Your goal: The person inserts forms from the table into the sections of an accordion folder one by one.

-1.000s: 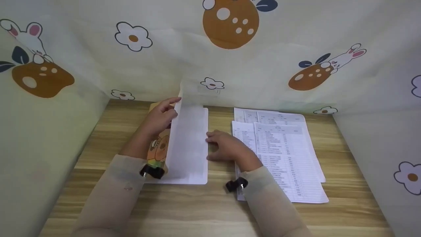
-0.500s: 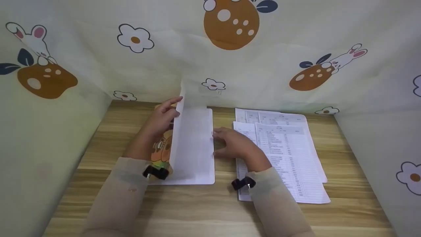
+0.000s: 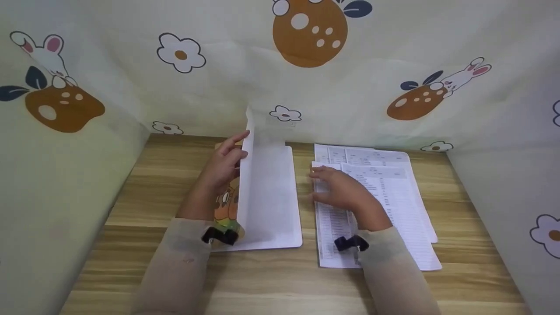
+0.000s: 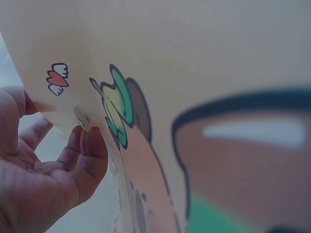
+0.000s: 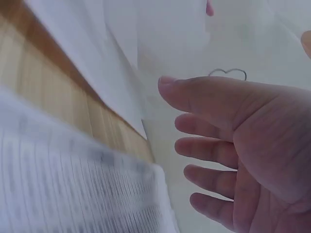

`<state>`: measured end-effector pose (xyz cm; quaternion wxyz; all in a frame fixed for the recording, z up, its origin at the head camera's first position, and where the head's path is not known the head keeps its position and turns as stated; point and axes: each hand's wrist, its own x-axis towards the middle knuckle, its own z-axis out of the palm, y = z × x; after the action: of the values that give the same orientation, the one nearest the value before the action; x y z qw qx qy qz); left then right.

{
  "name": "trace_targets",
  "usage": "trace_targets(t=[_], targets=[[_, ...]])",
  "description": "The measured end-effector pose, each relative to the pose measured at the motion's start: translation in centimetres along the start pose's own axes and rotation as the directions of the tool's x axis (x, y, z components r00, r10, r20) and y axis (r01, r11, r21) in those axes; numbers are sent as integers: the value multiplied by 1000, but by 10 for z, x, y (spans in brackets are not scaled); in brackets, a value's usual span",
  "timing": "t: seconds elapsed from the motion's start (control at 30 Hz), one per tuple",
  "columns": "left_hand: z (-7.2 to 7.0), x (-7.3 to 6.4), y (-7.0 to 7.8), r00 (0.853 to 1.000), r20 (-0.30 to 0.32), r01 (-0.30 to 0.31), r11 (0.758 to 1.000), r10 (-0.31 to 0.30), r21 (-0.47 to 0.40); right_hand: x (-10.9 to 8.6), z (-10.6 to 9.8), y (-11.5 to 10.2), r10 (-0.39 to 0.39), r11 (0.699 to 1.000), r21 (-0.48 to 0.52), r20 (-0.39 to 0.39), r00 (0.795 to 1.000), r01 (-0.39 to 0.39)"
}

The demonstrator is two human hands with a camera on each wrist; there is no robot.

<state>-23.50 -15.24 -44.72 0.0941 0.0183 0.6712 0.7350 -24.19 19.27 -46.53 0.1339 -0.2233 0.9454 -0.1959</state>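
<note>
A booklet (image 3: pixel 275 197) with white inside lies left of centre on the table. Its cartoon cover (image 4: pixel 146 48) stands nearly upright. My left hand (image 3: pixel 223 168) holds this cover by its edge from the left side. In the left wrist view, curled fingertips (image 4: pixel 92 133) meet a small round tab beside a winged heart print. My right hand (image 3: pixel 343 188) hovers over the left part of the printed sheets (image 3: pixel 385 245), fingers apart and holding nothing. In the right wrist view, its fingers (image 5: pixel 209 150) are extended beside the sheets.
The printed sheets lie in overlapping layers on the right of the wooden table (image 3: pixel 271 284). Patterned cloth (image 3: pixel 218 87) with rabbits and fruit walls off the back and both sides.
My right hand has left the booklet's right edge and moved right, over the printed sheets. The booklet has shifted rightward, its cover still raised in my left hand.
</note>
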Motion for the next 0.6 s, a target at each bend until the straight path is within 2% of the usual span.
trace_targets(t=[0.23, 0.33, 0.47, 0.6], targets=[[8, -2, -1, 1000, 3, -10, 1000, 10, -20, -27, -16, 32, 56, 998, -39, -23, 998, -57], [12, 0, -1, 1000, 14, -12, 999, 12, -30, -37, -20, 46, 51, 997, -49, -46, 998, -53], [16, 0, -1, 999, 29, -13, 999, 14, -34, -49, -24, 61, 63, 997, -39, -70, 996, -66], [18, -2, -2, 999, 37, -18, 999, 19, -38, -60, -29, 73, 122, 992, -8, -86, 989, -124]])
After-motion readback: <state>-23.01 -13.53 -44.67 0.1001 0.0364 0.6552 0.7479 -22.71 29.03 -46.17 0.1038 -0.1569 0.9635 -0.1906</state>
